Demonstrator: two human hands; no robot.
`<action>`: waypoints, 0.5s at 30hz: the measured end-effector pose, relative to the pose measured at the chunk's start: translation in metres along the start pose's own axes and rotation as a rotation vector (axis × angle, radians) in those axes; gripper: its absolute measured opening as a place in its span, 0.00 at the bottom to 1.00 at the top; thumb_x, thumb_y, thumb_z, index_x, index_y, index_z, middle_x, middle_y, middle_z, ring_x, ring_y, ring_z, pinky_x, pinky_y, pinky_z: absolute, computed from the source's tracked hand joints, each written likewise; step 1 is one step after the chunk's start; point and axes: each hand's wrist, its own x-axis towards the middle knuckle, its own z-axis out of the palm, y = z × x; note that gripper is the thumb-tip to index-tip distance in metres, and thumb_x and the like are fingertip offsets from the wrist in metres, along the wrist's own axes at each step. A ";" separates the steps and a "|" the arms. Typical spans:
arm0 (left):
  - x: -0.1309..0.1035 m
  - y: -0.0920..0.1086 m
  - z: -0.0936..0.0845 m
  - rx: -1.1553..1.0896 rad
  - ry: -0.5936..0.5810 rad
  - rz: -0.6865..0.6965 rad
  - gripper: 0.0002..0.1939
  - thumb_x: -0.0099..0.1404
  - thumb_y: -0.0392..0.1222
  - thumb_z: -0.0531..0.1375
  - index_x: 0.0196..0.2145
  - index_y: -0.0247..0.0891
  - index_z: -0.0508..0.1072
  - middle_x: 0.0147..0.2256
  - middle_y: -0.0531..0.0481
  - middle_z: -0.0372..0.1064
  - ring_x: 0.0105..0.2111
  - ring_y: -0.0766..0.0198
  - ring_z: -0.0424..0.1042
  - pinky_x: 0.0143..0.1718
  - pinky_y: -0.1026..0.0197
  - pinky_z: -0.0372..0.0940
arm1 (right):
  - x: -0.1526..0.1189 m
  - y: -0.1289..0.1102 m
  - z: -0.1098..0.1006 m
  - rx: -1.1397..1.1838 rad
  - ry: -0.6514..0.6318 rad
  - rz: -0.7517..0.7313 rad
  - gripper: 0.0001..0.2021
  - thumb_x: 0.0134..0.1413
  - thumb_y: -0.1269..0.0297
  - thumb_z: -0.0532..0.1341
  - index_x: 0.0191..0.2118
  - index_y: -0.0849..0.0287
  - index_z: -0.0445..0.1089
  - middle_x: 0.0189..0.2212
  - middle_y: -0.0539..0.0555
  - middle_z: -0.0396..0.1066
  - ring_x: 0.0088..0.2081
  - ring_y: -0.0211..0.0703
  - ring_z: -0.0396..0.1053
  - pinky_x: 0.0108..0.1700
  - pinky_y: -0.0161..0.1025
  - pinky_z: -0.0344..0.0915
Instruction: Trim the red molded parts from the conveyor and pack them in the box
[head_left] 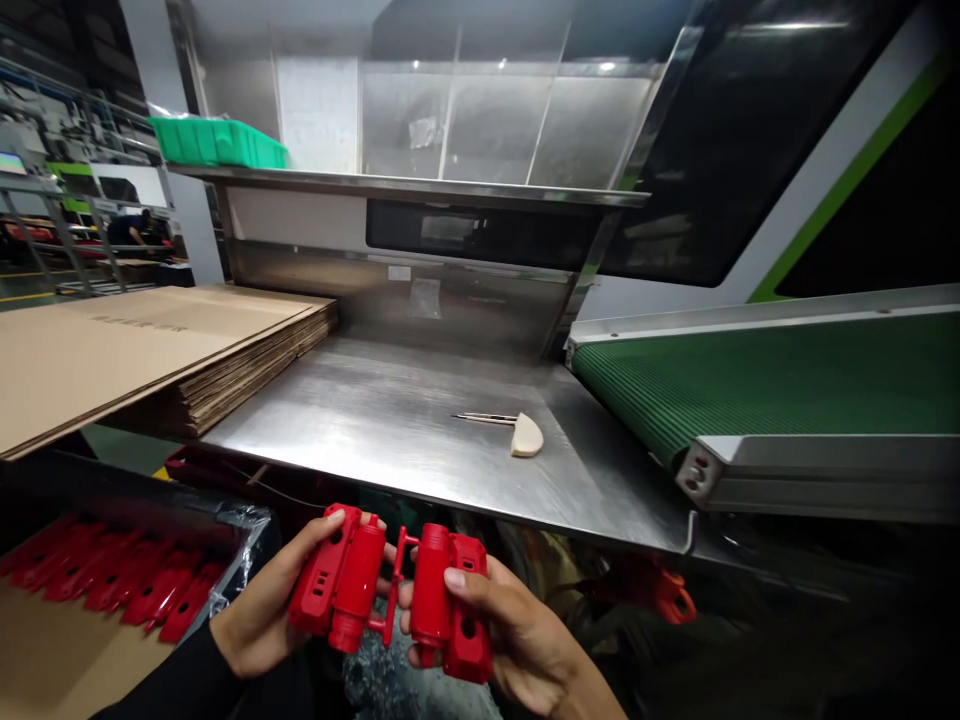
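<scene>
Both hands, left (259, 615) and right (517, 640), are gripping the red moulded plastic twin part (390, 590) off the table's (390, 430) front edge; twisting unevenly might be snapping its thin sprue jaggedly.

Far distant person (129, 229) too small to make out, cardboard stack (150, 350) cut off at left edge, red parts in lined box (112, 585) partly shadowed, orange object (673, 597) under the surface (405, 430) half hidden, both forearms cut by bottom edge
</scene>
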 end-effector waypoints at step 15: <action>0.010 -0.002 -0.012 -0.033 0.047 -0.065 0.27 0.66 0.56 0.56 0.48 0.27 0.72 0.35 0.33 0.77 0.28 0.49 0.78 0.23 0.54 0.72 | 0.000 -0.013 -0.027 -1.175 0.082 -0.692 0.18 0.58 0.63 0.61 0.55 0.46 0.68 0.49 0.52 0.75 0.51 0.49 0.72 0.54 0.46 0.67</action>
